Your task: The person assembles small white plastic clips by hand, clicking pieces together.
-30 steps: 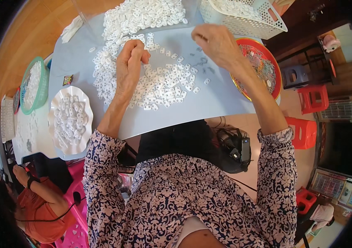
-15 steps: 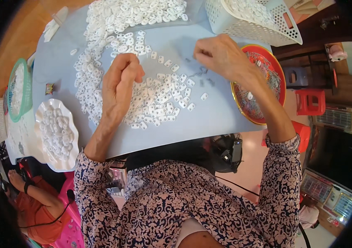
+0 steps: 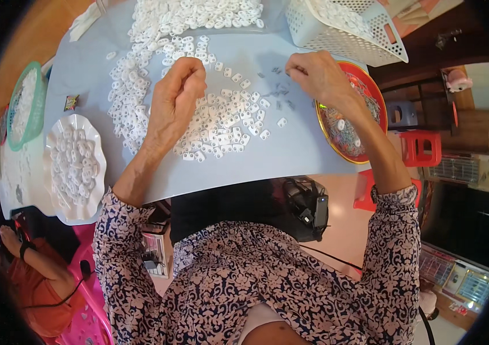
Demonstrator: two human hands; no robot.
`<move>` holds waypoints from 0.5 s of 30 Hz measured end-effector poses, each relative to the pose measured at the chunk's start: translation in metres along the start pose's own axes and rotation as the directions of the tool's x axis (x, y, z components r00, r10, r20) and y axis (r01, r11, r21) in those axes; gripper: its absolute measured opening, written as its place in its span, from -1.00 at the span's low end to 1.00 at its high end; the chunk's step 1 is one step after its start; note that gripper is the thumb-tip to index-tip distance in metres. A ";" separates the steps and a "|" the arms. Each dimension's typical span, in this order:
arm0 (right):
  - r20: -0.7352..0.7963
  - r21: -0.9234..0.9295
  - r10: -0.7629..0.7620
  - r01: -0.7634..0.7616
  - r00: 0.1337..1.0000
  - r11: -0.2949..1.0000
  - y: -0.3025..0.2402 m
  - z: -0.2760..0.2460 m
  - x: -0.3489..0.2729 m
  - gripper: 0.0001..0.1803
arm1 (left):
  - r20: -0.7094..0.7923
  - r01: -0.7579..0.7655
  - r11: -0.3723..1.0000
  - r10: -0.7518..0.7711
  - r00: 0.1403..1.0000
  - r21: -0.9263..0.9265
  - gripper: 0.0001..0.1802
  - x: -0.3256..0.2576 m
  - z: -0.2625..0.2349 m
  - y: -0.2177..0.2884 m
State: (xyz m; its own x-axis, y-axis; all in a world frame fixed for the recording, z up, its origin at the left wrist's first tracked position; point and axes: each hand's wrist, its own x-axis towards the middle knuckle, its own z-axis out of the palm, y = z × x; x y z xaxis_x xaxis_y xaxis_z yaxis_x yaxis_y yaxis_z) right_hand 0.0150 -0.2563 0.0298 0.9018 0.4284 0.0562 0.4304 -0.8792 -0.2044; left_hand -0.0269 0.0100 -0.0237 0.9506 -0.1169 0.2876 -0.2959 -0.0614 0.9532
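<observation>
My left hand (image 3: 178,95) is closed above the pile of small white plastic pieces with two holes (image 3: 221,121). Its curled fingers hide whatever they may hold. To the right, my right hand (image 3: 319,77) hovers with fingers bent in and thumb pressed against them; I cannot make out what is in it. Just left of that hand, several small grey metal bits (image 3: 280,90) lie on the table. Partly under my right wrist stands a red bowl with a gold rim (image 3: 383,118), full of thin grey metal parts and a few white pieces.
White oval pieces heap up at the back (image 3: 198,14) and left (image 3: 126,98) of the grey-blue table (image 3: 244,167). A scalloped white dish (image 3: 50,172), a green basket (image 3: 39,109) and a small wrapped packet (image 3: 71,102) stand left. A white perforated basket (image 3: 336,47) is back right. Another person's arm (image 3: 46,264) shows lower left.
My right hand has moved slightly right, away from the grey bits. My left hand has shifted a little right and farther from me, fingers still curled. The whole view has shifted slightly.
</observation>
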 end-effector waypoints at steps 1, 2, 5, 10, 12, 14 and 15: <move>-0.008 -0.006 0.002 -0.002 1.000 1.000 0.001 -0.002 -0.003 -0.87 | 0.003 -0.009 1.000 0.009 1.000 -0.002 -0.86 0.001 0.001 0.000; 0.029 -0.003 0.008 -0.008 1.000 1.000 0.001 -0.004 -0.006 -0.87 | 0.001 -0.002 1.000 0.002 1.000 -0.001 -0.86 0.001 0.002 -0.001; 0.051 -0.035 0.026 -0.024 0.998 0.999 -0.002 -0.002 -0.012 -0.87 | -0.009 -0.013 1.000 0.013 1.000 -0.011 -0.86 0.003 0.004 0.000; -0.056 -0.183 -0.023 0.012 0.998 0.983 0.001 0.012 -0.010 -0.89 | -0.015 -0.040 0.999 0.040 0.999 0.009 -0.87 0.007 0.001 -0.004; -0.025 -0.260 -0.097 0.087 0.995 0.962 0.001 0.011 -0.007 -0.89 | -0.016 -0.062 0.998 0.062 0.998 0.005 -0.87 0.008 -0.001 -0.005; -0.023 -0.285 -0.108 0.097 0.994 0.954 -0.007 0.010 -0.002 -0.89 | -0.027 -0.072 0.997 0.072 0.997 0.014 -0.87 0.009 -0.004 -0.005; -0.021 -0.317 -0.115 0.102 0.993 0.943 -0.010 0.011 0.000 -0.88 | -0.036 -0.085 0.996 0.086 0.996 0.016 -0.87 0.008 -0.005 -0.005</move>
State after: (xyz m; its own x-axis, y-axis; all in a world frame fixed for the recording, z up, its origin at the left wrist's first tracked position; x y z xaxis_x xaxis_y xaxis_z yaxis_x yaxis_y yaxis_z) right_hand 0.0102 -0.2451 0.0214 0.8471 0.5220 0.0993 0.5102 -0.8513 0.1225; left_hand -0.0172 0.0148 -0.0255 0.9245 -0.0859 0.3714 -0.3773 -0.0675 0.9236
